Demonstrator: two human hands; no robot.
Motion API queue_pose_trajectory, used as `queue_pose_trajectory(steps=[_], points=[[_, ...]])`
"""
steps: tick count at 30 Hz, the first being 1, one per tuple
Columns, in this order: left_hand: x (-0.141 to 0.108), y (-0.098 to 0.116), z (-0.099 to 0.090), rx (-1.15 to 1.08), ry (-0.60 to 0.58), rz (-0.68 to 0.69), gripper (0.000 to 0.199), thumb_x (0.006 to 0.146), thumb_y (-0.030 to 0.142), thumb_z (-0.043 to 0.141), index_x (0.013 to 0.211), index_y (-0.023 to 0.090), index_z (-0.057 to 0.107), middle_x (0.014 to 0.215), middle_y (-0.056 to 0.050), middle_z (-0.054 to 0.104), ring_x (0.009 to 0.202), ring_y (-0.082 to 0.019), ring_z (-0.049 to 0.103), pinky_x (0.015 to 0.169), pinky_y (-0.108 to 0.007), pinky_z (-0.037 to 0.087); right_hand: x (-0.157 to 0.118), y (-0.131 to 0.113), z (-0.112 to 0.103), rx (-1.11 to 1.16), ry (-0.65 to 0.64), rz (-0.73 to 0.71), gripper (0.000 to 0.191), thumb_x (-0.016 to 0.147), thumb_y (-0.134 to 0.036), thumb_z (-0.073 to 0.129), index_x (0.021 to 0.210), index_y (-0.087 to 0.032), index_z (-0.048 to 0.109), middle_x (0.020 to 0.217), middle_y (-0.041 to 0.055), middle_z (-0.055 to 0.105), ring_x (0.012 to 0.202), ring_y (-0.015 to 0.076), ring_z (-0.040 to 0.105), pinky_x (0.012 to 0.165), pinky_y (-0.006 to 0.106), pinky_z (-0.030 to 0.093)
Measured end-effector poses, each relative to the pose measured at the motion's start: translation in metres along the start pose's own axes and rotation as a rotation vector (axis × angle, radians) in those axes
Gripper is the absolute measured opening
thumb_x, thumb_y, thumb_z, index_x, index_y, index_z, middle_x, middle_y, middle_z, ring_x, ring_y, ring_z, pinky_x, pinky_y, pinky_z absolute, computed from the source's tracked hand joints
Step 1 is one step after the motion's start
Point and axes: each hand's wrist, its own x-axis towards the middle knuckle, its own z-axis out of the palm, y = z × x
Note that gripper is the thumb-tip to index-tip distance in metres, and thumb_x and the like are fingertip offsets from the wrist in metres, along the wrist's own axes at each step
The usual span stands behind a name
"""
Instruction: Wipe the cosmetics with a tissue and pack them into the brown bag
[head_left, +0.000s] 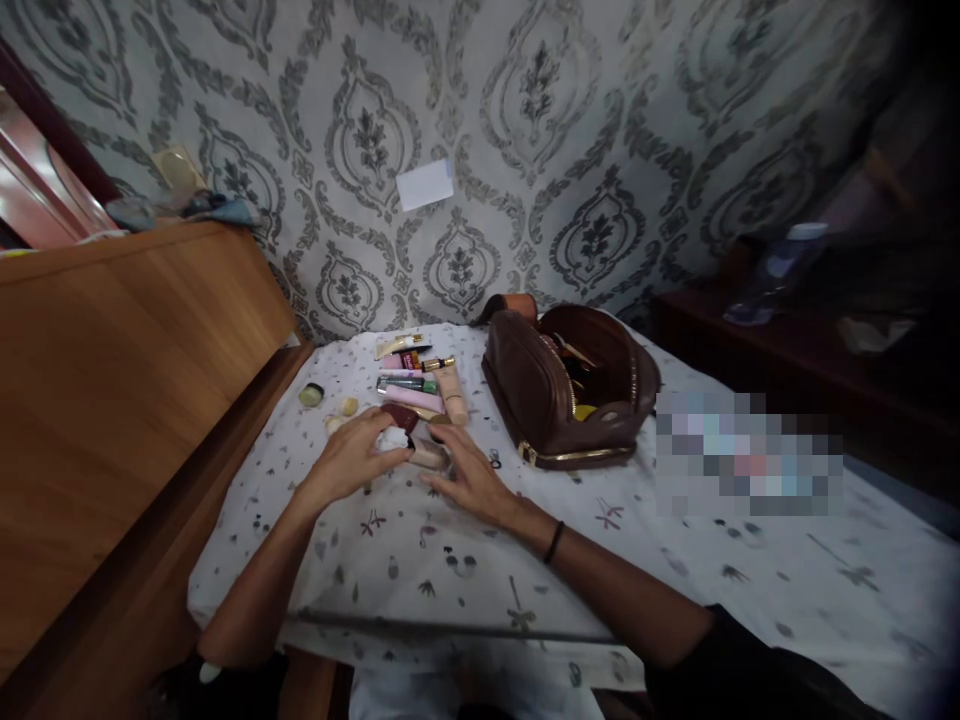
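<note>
Tubes (451, 393) are laid by the part-filled bag (521, 385); a bottle (428, 455) is flanked by right hand (478, 482), spread, and left hand (343, 462), grip unclear.

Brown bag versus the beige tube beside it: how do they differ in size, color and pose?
Size: the brown bag is far bulkier; the beige tube is small and slim.
Color: the brown bag is dark with a gold-toned zipper; the beige tube is pale.
Pose: the brown bag sits upright, gaping open; the beige tube lies flat.
Shared: both rest on the patterned white cloth.
</note>
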Motion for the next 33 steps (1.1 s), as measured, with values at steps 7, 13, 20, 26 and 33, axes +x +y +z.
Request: queue_pose_trajectory(steps=[7,13,20,26,33], points=[[0.008,0.008,0.026,-0.37,0.154,-0.072,0.031,0.096,0.043,0.047,0.109,0.02,0.064,0.107,-0.005,0.069,0.098,-0.021,0.063,0.085,-0.029,0.046,0.0,0.0,0.005,0.058,-0.09,0.243,0.026,0.079,-0.035,0.072,0.094,-0.017,0.062,0.082,-0.0007,0.064,0.073,0.0151,0.056,0.066,0.025,0.041],[0.005,0.009,0.054,-0.4,0.374,-0.093,0.036,0.101,0.037,0.035,0.114,0.018,0.063,0.114,-0.01,0.065,0.111,-0.023,0.059,0.101,-0.037,0.043,0.003,-0.004,0.003,0.042,-0.011,0.329,0.025,0.074,-0.032,0.073,0.091,-0.017,0.062,0.08,-0.0008,0.065,0.07,0.0152,0.056,0.064,0.024,0.039],[0.003,0.007,0.088,-0.109,0.298,-0.124,0.027,0.096,0.033,0.045,0.113,0.02,0.062,0.109,-0.01,0.057,0.107,-0.026,0.056,0.096,-0.039,0.046,0.001,-0.004,0.002,-0.025,-0.07,0.232,0.03,0.076,-0.033,0.073,0.101,-0.017,0.066,0.076,-0.0009,0.066,0.065,0.014,0.054,0.061,0.023,0.037],[0.016,-0.01,0.091,-0.284,0.405,-0.191,0.019,0.09,0.029,0.045,0.091,0.02,0.062,0.092,-0.006,0.062,0.095,-0.024,0.058,0.09,-0.036,0.045,-0.002,0.001,0.005,-0.199,-0.067,0.218,0.027,0.073,-0.038,0.077,0.088,-0.019,0.064,0.073,0.0001,0.064,0.064,0.0154,0.054,0.06,0.024,0.035],[0.016,-0.024,0.092,-0.554,0.452,-0.305,0.024,0.087,0.035,0.049,0.089,0.017,0.065,0.08,-0.002,0.064,0.077,-0.018,0.058,0.069,-0.026,0.044,-0.005,0.003,0.006,-0.239,-0.089,0.166,0.029,0.078,-0.041,0.075,0.092,-0.019,0.062,0.082,0.0037,0.064,0.072,0.0186,0.057,0.067,0.027,0.039]])
